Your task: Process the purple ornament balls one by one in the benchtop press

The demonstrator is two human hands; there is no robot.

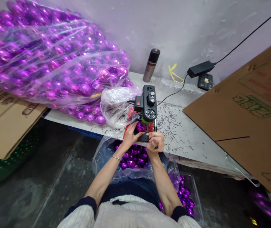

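A small black machine [150,103] with a red switch stands on the white table, over a red base. Beneath its head sits a shiny purple ball [141,126]. My left hand [130,135] holds that ball between thumb and fingers from the left side. My right hand [155,142] is closed at the machine's front right, by a black-tipped lever [155,126]; what its fingers hold, if anything, is too small to tell. Below the table edge, an open plastic bag [135,174] of purple balls lies at my lap.
A big clear bag of purple balls [54,63] fills the left. Behind stand a spray can [151,65], yellow tie [174,74] and power adapter [200,69]. Cardboard [249,110] leans at right. Black bits litter the table [192,142]. A tub [194,196] holds more balls.
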